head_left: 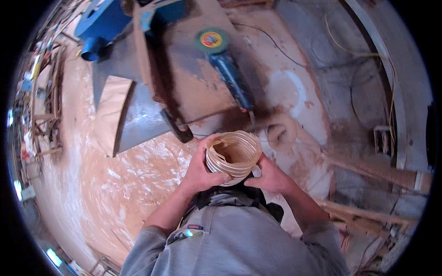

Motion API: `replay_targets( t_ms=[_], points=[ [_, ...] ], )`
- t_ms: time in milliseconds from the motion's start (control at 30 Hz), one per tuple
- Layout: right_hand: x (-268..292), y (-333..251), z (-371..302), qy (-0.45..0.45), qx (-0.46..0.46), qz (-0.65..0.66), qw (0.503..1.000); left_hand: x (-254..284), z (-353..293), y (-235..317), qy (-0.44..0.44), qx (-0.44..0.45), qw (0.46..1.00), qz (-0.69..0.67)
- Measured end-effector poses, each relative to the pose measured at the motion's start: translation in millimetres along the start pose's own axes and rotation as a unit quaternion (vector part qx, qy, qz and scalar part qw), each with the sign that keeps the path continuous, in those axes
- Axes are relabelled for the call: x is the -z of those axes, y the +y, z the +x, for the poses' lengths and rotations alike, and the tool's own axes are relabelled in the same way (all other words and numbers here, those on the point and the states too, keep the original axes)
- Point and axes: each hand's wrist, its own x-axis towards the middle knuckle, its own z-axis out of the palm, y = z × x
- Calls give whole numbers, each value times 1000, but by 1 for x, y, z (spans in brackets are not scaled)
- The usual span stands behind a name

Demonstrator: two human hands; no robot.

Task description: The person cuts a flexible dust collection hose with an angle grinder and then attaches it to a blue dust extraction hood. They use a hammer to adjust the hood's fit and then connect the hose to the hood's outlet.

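Centrally, just in front of the grey shirt [239, 239], a length of translucent spiral-ribbed hose [229, 168] is held between both hands, near side of the bench [193, 83]. Its round mouth points upward toward the head, so the long axis runs roughly up and down, with rings stacked beneath the rim; how far it continues below is hidden. A strip curls loose inside the far-left part of the opening. The left hand [201, 166] curves around the left wall, thumb laid across the near side and pointing right. The right hand [273, 175] cups the right wall, its thumb pointing left on the near side; its other fingers are mostly hidden. Both elbows are bent, forearms angling inward from the short sleeves. Beyond the hose lies an angle grinder [230, 78], its green disc at the far end and its handle toward the hands. A wooden board [113, 112] sits left, with another ribbed hose section [382, 170] well to the right.
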Motion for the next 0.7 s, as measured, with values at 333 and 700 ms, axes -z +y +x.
replay_targets(
  t_ms=[333, 700],
  points=[
    [-47, -18, 51, 13, 113, -32, 993, 25, -42, 28, 68, -34, 997, 35],
    [-55, -18, 55, -24, 214, -82, 973, 10, -81, 12, 207, -36, 945, 249]
  ],
)
